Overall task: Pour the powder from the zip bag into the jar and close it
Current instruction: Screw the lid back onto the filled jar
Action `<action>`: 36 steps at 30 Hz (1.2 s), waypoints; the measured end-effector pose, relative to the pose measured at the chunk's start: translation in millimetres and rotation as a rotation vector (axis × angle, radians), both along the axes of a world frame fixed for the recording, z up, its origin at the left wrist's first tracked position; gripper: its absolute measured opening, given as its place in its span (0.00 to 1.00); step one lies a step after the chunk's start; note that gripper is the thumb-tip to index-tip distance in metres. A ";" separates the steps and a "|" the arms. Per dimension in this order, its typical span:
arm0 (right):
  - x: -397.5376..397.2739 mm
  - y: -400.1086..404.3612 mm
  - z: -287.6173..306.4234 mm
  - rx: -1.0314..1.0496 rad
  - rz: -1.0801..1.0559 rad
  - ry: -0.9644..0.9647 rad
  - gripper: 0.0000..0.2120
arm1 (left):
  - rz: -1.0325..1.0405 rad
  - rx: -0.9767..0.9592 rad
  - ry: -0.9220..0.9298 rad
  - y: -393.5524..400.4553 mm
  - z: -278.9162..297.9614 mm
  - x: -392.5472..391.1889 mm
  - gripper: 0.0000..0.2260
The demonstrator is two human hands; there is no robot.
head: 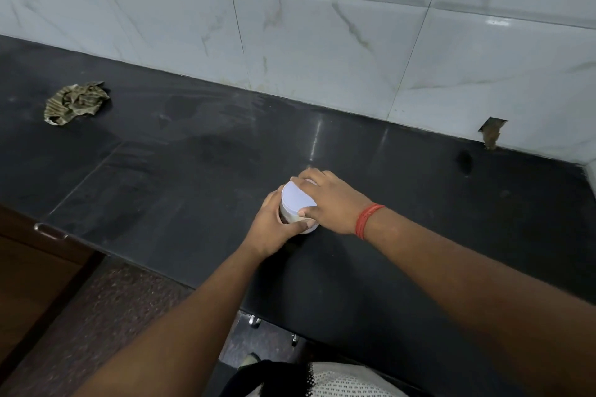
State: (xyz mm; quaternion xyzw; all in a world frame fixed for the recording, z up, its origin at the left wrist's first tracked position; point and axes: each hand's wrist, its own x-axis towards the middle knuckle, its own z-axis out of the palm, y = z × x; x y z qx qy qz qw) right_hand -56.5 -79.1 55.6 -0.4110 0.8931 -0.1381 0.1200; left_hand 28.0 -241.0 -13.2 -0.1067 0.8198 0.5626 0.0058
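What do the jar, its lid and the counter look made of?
Lid: smooth matte white, likely plastic. Jar: clear wall with dark contents showing through, plastic or glass, cannot tell. Counter: dark polished stone by its seams and glossy reflections.

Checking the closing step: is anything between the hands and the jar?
Nothing visible. The left hand grips the jar directly, and the right hand sits on its white lid, both touching.

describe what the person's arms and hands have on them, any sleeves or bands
Both forearms are bare, with no sleeves in view and no gloves on the hands. The right hand has a band of red threads wound several times around its wrist. The left hand and its wrist carry no band, watch or visible ring.
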 end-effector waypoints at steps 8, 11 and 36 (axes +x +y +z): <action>56.4 16.2 -47.7 -0.753 -0.765 -0.592 0.23 | 0.074 0.188 -0.051 -4.0 -5.9 14.5 0.31; 65.0 8.3 -57.4 -0.794 -0.808 -0.644 0.22 | 0.060 0.249 -0.068 -0.4 -12.8 9.8 0.27; 55.3 189.2 -43.9 -1.053 -1.076 -0.540 0.20 | -0.270 0.329 -0.092 209.0 26.9 -42.2 0.18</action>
